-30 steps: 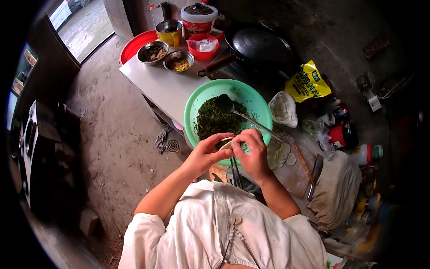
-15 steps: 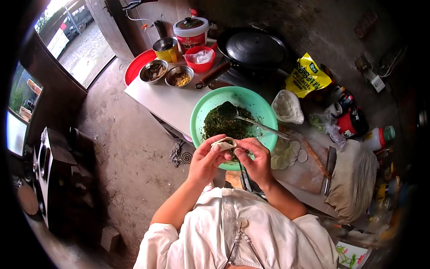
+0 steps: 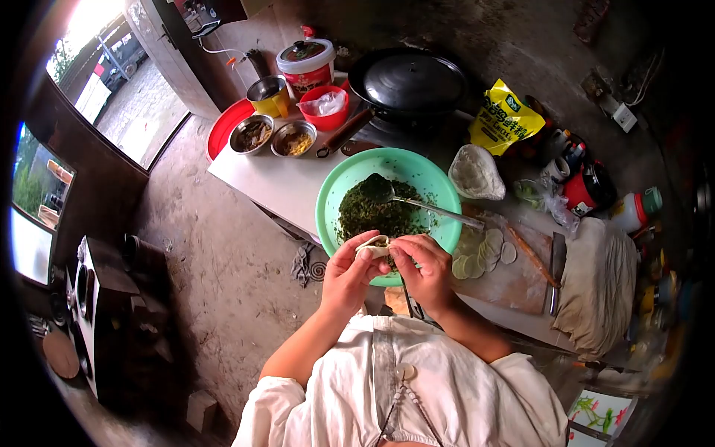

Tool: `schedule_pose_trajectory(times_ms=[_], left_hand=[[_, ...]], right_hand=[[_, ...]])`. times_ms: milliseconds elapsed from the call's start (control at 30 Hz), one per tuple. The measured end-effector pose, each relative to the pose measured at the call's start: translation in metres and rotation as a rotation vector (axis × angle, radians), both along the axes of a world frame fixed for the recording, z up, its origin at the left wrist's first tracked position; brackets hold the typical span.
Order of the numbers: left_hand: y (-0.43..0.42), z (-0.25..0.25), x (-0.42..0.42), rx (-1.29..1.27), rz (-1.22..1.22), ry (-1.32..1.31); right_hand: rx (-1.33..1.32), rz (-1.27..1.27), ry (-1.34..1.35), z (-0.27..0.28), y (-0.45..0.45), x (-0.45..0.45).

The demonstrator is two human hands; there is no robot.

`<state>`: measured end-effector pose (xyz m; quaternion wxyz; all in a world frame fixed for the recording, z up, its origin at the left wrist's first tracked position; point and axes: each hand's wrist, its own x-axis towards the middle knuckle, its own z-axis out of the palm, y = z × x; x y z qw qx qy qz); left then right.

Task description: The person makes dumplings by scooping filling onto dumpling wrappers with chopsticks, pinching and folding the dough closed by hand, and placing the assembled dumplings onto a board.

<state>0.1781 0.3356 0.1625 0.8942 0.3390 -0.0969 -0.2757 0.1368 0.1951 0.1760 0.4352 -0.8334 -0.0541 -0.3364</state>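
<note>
One folded dough wrapper (image 3: 375, 247) is pinched by left hand (image 3: 348, 274) and right hand (image 3: 427, 270), both half-closed

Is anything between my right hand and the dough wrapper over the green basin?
Nothing visible: the right hand touches the dough wrapper directly, the left hand holds its other side, and the ladle lies beyond.

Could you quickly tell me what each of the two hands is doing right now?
Left hand: closed on a pale, folded round of dough.
Right hand: closed, fingertips pinching the edge of the same dough.
</note>
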Motion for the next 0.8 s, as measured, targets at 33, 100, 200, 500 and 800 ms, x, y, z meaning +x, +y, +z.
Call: schedule_pose_trajectory(times_ms=[33, 100, 200, 500, 800], left_hand=[[0.0, 0.0, 0.0, -0.002, 0.004, -0.014], [-0.001, 0.0, -0.002, 0.003, 0.005, -0.02], [-0.002, 0.002, -0.004, 0.014, 0.009, -0.026], [-0.001, 0.004, -0.009, 0.037, 0.023, -0.081], [0.004, 0.006, -0.014, 0.0, -0.006, -0.089]], right_hand=[[0.001, -0.002, -0.002, 0.0, 0.0, 0.0], [0.032, 0.028, 0.013, 0.001, 0.0, 0.0], [0.09, -0.032, -0.007, 0.004, 0.002, -0.004], [0.037, 0.089, -0.05, 0.01, -0.003, -0.003], [0.32, 0.131, 0.131, 0.012, 0.007, -0.013]])
